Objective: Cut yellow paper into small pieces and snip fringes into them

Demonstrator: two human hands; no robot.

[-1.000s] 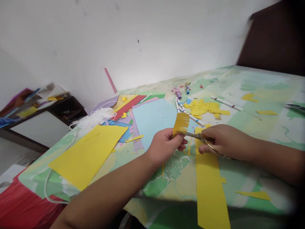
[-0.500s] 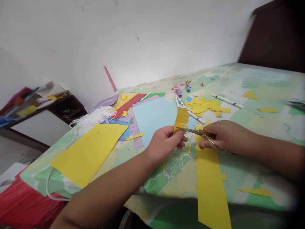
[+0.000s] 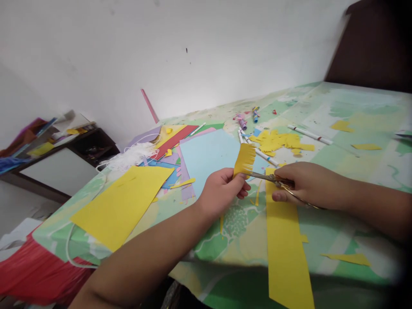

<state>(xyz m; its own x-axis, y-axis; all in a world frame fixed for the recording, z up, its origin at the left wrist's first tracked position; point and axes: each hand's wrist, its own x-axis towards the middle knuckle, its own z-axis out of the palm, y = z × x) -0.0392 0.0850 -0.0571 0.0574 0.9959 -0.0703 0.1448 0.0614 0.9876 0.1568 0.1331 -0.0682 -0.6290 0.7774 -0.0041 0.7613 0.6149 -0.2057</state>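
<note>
My left hand [image 3: 224, 192] pinches the lower end of a fringed yellow paper strip [image 3: 243, 158], which stands up from the fingers with its cut edge facing right. My right hand [image 3: 310, 185] is wrapped around the handles of a pair of scissors [image 3: 268, 177]. The blades point left and reach the strip's right edge just above my left thumb; their tips are hidden at the paper. Under the scissors, a long yellow paper strip [image 3: 285, 244] lies on the table and hangs over its front edge.
A yellow sheet [image 3: 124, 201], a light blue sheet [image 3: 206, 156] and tangled white string [image 3: 131, 155] lie to the left. Yellow scraps [image 3: 277, 140], markers [image 3: 310, 134] and small rolled-paper figures [image 3: 241, 122] are farther back. A low cabinet [image 3: 64, 171] stands at far left.
The scissor blades seem to have closed further at the strip's edge. Both hands stay in nearly the same place; the whole view has shifted slightly.
</note>
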